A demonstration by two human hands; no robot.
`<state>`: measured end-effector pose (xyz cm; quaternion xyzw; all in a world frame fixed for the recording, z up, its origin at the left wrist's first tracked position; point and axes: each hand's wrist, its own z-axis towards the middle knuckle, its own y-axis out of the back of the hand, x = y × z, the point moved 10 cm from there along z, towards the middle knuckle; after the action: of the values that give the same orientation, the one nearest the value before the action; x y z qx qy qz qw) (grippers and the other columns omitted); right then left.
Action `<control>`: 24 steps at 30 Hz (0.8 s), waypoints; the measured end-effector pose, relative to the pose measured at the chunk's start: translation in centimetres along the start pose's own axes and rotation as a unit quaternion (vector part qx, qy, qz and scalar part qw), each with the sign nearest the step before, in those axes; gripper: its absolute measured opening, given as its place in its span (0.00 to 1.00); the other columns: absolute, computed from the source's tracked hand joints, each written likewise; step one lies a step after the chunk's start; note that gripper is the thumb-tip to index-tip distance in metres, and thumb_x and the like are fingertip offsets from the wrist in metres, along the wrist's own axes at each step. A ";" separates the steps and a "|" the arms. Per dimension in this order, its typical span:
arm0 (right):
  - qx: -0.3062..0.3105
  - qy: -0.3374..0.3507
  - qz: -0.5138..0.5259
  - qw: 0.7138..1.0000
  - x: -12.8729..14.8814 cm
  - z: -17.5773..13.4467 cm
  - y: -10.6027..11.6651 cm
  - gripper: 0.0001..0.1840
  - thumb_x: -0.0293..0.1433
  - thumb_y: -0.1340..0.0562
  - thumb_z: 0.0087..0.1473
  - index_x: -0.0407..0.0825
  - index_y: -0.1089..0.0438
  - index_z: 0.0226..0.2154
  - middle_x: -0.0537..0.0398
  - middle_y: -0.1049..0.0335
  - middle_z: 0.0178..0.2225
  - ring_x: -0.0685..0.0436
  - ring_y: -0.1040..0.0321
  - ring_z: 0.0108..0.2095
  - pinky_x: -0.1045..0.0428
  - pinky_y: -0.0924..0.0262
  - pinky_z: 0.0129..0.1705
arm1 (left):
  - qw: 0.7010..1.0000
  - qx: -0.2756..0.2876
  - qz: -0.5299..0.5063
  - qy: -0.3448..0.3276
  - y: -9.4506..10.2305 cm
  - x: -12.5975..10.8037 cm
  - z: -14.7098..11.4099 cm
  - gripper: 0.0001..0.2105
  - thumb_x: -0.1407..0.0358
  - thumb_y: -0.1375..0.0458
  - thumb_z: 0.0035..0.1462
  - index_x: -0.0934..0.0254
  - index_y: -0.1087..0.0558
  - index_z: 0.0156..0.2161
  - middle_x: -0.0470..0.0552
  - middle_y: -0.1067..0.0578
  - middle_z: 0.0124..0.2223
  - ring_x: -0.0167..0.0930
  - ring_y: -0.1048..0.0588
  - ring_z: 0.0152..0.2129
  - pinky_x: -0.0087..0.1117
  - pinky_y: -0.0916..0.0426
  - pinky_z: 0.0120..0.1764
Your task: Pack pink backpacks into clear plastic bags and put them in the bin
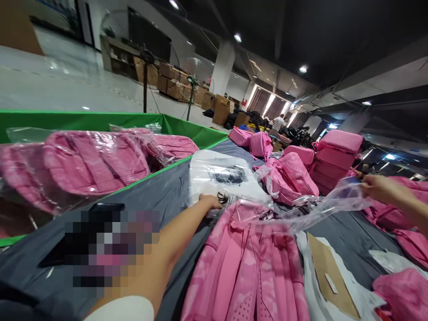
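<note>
A pink backpack [247, 267] lies near me, in the middle of the grey-covered table [167, 187], its shoulder straps facing up and its top end pointing away from me; a clear plastic bag [321, 214] stretches from around that top end out to the right. My right hand [374, 186] grips the far right end of this bag, fingers closed on the film, raised above the table; my left hand [210, 202] is just left of the backpack's top, beside the plastic, and I cannot tell whether its fingers are closed on anything. Just beyond my left hand lies a white packet [207, 167] with a dark printed patch; to the right of the backpack a piece of brown cardboard [321, 267] lies on white wrapping [306, 254]. On the left, pink backpacks in clear wrapping [96, 160] lie in a green-walled bin [117, 118]; farther off to the right stands a stack of pink bags [334, 165]; cardboard boxes [174, 87] and a person in a light top [279, 121] are far away; a blurred patch hides part of the near left.
</note>
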<state>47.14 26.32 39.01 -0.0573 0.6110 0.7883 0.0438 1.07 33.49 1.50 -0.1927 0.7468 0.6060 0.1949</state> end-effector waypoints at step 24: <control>-0.056 0.206 0.493 0.843 27.7 -29.5 -13.9 0.11 0.37 0.45 0.69 0.51 0.29 0.45 0.52 0.25 0.37 0.47 0.27 0.34 0.53 0.34 0.36 | 0.663 0.080 -0.740 0.079 -14.0 -6.1 -29.3 0.22 0.55 0.23 0.33 0.68 0.22 0.31 0.50 0.22 0.28 0.28 0.26 0.24 0.28 0.32 0.30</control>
<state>22.74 1.17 14.44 0.0886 0.5086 0.7088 -0.4807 11.86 2.40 -1.38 -0.7128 0.4161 0.1828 0.5341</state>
